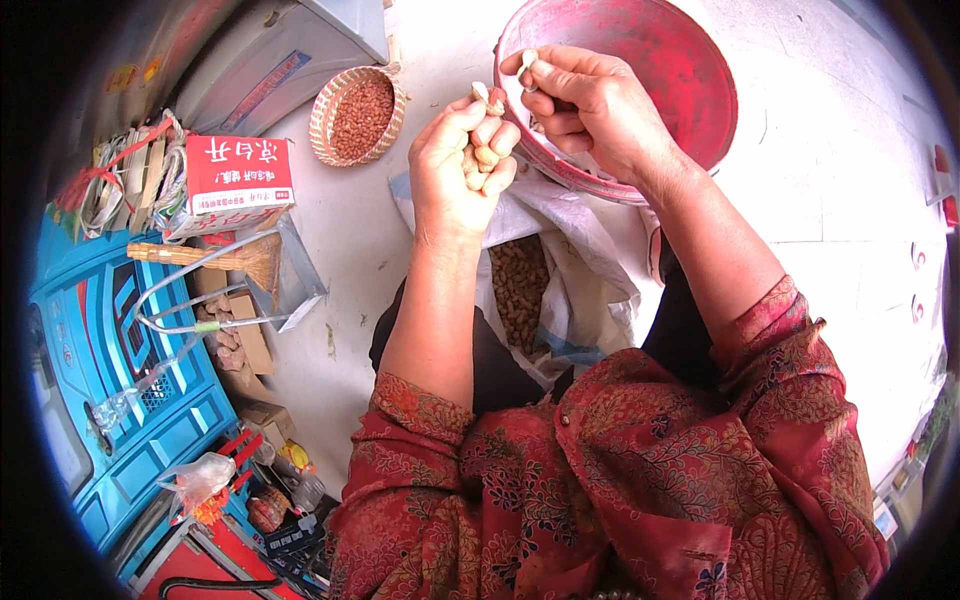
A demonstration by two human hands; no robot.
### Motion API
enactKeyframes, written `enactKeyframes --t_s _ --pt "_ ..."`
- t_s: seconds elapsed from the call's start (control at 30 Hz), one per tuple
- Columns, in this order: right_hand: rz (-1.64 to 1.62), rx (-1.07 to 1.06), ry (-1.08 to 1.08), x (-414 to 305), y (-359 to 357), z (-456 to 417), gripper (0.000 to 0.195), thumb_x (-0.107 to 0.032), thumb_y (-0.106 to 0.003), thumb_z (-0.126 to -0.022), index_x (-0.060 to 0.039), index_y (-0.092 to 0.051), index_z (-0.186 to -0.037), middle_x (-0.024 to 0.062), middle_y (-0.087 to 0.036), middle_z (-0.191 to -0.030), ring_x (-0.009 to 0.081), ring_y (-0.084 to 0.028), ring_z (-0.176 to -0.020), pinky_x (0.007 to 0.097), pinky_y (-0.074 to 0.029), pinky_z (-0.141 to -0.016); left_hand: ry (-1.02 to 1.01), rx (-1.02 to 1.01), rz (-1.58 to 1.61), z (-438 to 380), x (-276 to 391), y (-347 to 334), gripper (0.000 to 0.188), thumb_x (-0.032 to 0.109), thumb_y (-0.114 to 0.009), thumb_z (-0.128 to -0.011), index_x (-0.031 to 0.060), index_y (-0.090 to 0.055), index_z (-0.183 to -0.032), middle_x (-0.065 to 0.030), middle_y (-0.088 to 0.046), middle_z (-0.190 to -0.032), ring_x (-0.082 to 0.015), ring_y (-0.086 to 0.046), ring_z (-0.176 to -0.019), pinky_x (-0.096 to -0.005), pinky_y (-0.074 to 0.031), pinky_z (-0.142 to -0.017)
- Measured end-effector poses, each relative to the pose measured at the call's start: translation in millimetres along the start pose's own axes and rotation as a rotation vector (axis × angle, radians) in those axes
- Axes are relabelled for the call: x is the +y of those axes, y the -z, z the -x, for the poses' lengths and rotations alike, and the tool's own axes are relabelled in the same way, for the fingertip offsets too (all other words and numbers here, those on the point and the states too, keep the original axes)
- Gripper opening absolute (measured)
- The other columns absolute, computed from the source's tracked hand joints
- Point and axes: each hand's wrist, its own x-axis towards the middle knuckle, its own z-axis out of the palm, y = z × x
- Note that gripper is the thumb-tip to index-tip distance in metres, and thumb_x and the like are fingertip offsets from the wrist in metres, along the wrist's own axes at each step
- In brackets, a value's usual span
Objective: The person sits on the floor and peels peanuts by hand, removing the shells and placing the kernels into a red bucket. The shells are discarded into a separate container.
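Several unshelled peanuts (pixel 482 159) are tucked under the curled fingers of my left hand (pixel 457 161). Between that hand's thumb and forefinger is a split peanut (pixel 491 98), its reddish kernel showing. My right hand (pixel 592 101) pinches a pale piece of peanut shell (pixel 528 61) over the near left rim of a large red basin (pixel 675 82). Below my hands, between my knees, an opened white woven sack (pixel 574 281) holds a heap of unshelled peanuts (pixel 519 292). Shelled red peanuts (pixel 364 116) fill a woven basket (pixel 320 120) to the left. My right hand partly hides the basin's inside.
A red and white carton (pixel 240 169) stands left, beside bundled books or papers (pixel 124 184). Nearer are a metal dustpan (pixel 296 289) with a straw hand broom (pixel 247 257) and a blue plastic-looking case (pixel 150 360). A grey cabinet-like box (pixel 300 60) stands behind the basket.
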Motion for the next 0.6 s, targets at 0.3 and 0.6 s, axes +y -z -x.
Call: enactKeyframes --t_s 0.3,0.6 --pt "0.019 -0.028 -0.111 -9 3 4 0.026 -0.011 -0.044 -0.098 0.0026 -0.056 -0.116 -0.0004 -0.049 -0.064 0.0021 -0.034 -0.043 0.0174 -0.022 -0.037 0.019 0.178 -0.272 -6 -15 -19 0.014 0.012 -0.052 -0.089 -0.0002 -0.057 -0.094 0.0006 -0.043 -0.062 -0.0082 -0.044 -0.053 -0.0196 -0.026 -0.033" --pt "0.103 -0.032 -0.083 6 4 -1 0.022 -0.011 -0.047 -0.095 0.0019 -0.061 -0.106 0.0052 -0.061 -0.072 0.0042 -0.041 -0.045 0.0190 -0.026 -0.036 -0.027 0.116 -0.309 -4 -9 -13 0.017 0.016 -0.056 -0.090 0.0006 -0.059 -0.084 -0.0005 -0.048 -0.064 -0.0078 -0.048 -0.054 -0.0182 -0.029 -0.034"
